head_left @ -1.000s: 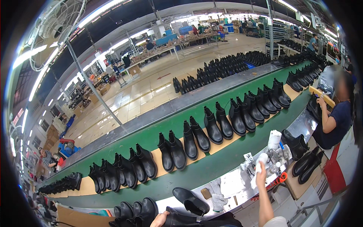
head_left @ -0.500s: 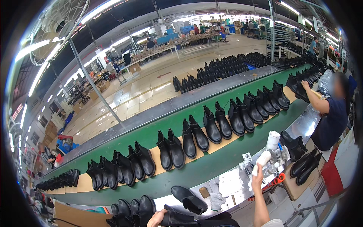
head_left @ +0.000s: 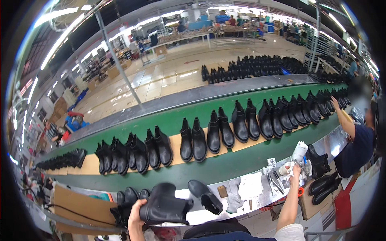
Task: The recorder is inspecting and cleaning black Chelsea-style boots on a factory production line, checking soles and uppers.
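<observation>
Worker's left hand (head_left: 136, 215) grips a black boot (head_left: 165, 207) low over the bench (head_left: 249, 201), long axis sideways, toe twd the right hand (head_left: 295, 170), which clutches a white cloth (head_left: 287, 168) further along.

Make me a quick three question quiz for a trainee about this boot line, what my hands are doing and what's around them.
1. True or false: the left hand holds a black leather ankle boot.
2. Which is the right hand reaching into? A) white cloth and small tools on the metal workbench; B) a red bucket.
3. Fill in: pairs of black boots stand on tan boards on the ____ conveyor belt.

Key: 1 true; 2 A; 3 green.
</observation>
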### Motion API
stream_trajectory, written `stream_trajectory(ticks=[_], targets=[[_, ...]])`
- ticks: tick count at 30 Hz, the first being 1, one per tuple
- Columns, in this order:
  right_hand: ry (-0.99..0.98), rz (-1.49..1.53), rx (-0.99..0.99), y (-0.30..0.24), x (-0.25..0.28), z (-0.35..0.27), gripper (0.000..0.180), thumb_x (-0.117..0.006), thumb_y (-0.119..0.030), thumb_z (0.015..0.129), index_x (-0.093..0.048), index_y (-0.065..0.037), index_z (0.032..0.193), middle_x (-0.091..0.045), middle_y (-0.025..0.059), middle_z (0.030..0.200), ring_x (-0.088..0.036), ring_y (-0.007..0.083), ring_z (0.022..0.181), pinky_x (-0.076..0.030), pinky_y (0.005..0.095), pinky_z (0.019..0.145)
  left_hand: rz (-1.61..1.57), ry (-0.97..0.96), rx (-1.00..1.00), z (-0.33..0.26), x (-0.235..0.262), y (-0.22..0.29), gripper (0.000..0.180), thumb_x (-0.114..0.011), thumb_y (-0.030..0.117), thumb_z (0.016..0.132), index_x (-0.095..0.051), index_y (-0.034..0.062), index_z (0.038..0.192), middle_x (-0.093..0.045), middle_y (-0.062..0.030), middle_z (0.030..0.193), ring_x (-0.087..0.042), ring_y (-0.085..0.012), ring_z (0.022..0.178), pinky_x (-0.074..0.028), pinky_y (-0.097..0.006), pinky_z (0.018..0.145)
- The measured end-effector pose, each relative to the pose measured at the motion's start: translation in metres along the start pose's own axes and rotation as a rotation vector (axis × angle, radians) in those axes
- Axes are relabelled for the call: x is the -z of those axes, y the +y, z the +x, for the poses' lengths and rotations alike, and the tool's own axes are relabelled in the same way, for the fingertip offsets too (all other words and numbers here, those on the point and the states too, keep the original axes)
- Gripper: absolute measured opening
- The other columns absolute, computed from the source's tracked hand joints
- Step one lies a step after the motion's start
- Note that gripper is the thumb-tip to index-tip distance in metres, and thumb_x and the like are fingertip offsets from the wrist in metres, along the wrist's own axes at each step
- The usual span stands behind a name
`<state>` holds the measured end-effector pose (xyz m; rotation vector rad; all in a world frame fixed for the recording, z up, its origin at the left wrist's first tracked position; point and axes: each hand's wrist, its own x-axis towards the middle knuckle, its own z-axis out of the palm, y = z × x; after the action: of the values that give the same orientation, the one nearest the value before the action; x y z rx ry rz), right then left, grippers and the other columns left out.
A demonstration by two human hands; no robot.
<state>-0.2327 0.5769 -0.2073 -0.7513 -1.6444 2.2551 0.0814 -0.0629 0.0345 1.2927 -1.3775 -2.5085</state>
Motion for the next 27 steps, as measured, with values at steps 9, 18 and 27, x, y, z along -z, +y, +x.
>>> stream_trajectory(ticks=[9, 18, 27], targets=[[-1.166, -0.289, 0.115, -0.071, -0.236, -0.279, 0.057, -0.054, 0.000, 0.071, -0.047, 0.000, 0.128, -0.066, 0.0130, 0.099, -0.060, 0.0147, 0.094, -0.047, 0.0252, 0.082, -0.461, 0.069, -0.458, 0.063, -0.120, -0.010, 0.043, -0.045, 0.036, 0.092, -0.047, 0.0043, 0.121, -0.055, -0.0075, 0.120, -0.055, -0.0207, 0.107, -0.044, -0.037, 0.092], [-1.148, -0.178, -0.063, -0.045, -0.324, -0.380, 0.059, -0.042, 0.014, 0.067, -0.045, 0.007, 0.126, -0.059, 0.0136, 0.111, -0.060, 0.0134, 0.080, -0.050, 0.0232, 0.065, -0.080, 0.136, -0.804, 0.093, -0.118, -0.066, 0.061, -0.032, 0.034, 0.096, -0.018, -0.0048, 0.141, -0.034, -0.0179, 0.131, -0.035, -0.0230, 0.122, -0.027, -0.033, 0.104], [-1.154, -0.147, -0.219, -0.042, -0.318, -0.373, 0.043, -0.052, 0.007, 0.069, -0.051, 0.010, 0.113, -0.061, 0.0125, 0.103, -0.060, 0.0146, 0.088, -0.049, 0.0237, 0.074, 0.513, 0.317, -1.225, 0.060, -0.132, -0.073, 0.067, -0.033, 0.027, 0.094, -0.002, -0.0056, 0.143, -0.015, -0.0244, 0.136, -0.021, -0.0316, 0.128, -0.017, -0.039, 0.107]])
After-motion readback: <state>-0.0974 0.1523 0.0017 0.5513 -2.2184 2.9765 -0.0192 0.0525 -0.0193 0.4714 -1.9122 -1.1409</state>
